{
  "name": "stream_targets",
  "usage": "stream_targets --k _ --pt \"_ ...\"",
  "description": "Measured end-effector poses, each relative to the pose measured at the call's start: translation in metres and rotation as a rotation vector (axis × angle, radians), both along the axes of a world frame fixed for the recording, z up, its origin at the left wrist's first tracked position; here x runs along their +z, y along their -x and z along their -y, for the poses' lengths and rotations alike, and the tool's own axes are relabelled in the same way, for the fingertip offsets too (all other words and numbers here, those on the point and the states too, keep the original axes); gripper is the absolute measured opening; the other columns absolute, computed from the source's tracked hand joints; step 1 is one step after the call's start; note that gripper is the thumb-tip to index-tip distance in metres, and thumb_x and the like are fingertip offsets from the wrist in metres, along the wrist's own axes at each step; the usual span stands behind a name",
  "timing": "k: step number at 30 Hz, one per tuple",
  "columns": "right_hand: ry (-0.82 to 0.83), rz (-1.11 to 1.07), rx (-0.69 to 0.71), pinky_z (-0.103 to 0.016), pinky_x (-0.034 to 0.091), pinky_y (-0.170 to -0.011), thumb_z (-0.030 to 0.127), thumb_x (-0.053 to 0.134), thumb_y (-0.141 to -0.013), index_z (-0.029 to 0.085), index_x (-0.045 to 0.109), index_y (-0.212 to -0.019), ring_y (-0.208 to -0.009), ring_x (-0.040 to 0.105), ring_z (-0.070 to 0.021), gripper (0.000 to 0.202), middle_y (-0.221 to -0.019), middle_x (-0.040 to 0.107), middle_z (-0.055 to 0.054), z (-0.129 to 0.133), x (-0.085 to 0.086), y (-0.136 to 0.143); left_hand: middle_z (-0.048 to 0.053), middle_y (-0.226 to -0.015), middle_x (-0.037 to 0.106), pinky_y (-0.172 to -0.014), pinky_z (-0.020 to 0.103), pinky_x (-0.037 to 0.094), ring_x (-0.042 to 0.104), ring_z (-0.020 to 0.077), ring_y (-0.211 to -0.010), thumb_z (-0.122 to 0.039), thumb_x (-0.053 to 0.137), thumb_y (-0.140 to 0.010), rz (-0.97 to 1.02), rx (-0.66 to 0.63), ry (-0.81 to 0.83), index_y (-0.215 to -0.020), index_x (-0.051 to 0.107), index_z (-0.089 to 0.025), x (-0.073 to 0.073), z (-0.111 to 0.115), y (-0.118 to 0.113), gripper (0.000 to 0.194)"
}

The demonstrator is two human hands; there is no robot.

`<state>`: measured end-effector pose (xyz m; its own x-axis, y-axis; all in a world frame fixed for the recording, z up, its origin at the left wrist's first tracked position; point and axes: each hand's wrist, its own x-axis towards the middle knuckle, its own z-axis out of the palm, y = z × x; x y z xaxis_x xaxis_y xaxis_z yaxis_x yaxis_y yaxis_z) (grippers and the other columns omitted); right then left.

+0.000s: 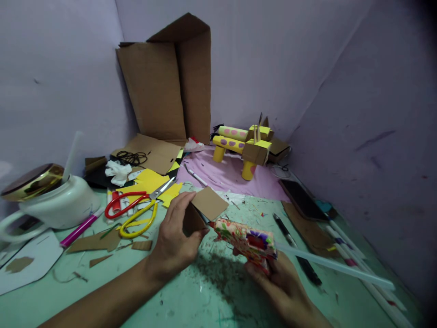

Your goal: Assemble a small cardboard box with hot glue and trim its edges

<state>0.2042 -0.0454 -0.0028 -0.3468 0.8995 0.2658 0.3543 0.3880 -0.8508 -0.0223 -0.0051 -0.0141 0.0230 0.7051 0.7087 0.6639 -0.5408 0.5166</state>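
My left hand (179,237) is closed around a small folded cardboard piece (210,203), thumb in front and fingers behind. Wrapped about the handle of a colourful patterned glue gun (235,231) is my right hand (278,284). The gun's nozzle points left, at the edge of the cardboard, close to my left thumb; I cannot tell whether it touches. A long translucent glue stick (341,266) sticks out of the gun's back toward the right.
Scissors (150,200) with red and yellow handles lie left, near a white mug (64,202) and a magenta marker (80,230). Two yellow paper-and-cardboard animals (235,143) stand on pink cloth (201,171) behind. To the right are a black pen (287,230) and a phone (302,198).
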Motion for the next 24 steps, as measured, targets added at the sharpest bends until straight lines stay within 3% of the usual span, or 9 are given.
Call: stream_targets --k 4,14,19,24 --pt "0.009 0.021 -0.007 -0.031 0.059 -0.075 0.028 0.052 -0.091 0.023 0.07 -0.109 -0.081 0.073 -0.0239 0.026 -0.095 0.078 -0.006 -0.0007 0.0015 -0.0006 0.015 -0.13 0.056 -0.105 0.049 0.047 0.054 0.0316 -0.123 -0.012 0.066 -0.075 0.01 0.004 0.003 -0.134 0.043 -0.018 -0.0008 -0.0002 0.0006 0.064" --pt "-0.003 0.001 -0.044 -0.033 0.059 -0.069 0.026 0.053 -0.088 0.023 0.071 -0.1 -0.072 0.071 -0.0239 0.022 -0.084 0.076 -0.005 0.0003 -0.0017 -0.0005 0.014 -0.131 0.054 -0.104 0.051 0.046 0.053 0.0318 -0.123 -0.013 0.067 -0.075 0.009 -0.001 0.015 -0.135 0.04 -0.021 -0.0013 0.0012 0.0015 0.066" --pt "-0.037 0.005 -0.095 -0.032 0.059 -0.073 0.026 0.056 -0.087 0.022 0.071 -0.103 -0.077 0.072 -0.024 0.022 -0.087 0.077 -0.005 -0.0002 -0.0007 -0.0014 0.015 -0.129 0.055 -0.103 0.051 0.047 0.054 0.0322 -0.122 -0.014 0.068 -0.076 0.011 -0.005 0.008 -0.135 0.041 -0.019 0.001 0.0013 0.0013 0.065" --pt "-0.003 -0.022 -0.046 -0.033 0.059 -0.078 0.029 0.054 -0.09 0.022 0.072 -0.106 -0.084 0.074 -0.0253 0.025 -0.096 0.078 -0.007 0.0018 0.0005 0.0016 0.015 -0.13 0.055 -0.104 0.05 0.047 0.053 0.0316 -0.123 -0.013 0.066 -0.076 -0.004 -0.007 0.001 -0.134 0.041 -0.019 0.0011 0.0014 0.0017 0.063"
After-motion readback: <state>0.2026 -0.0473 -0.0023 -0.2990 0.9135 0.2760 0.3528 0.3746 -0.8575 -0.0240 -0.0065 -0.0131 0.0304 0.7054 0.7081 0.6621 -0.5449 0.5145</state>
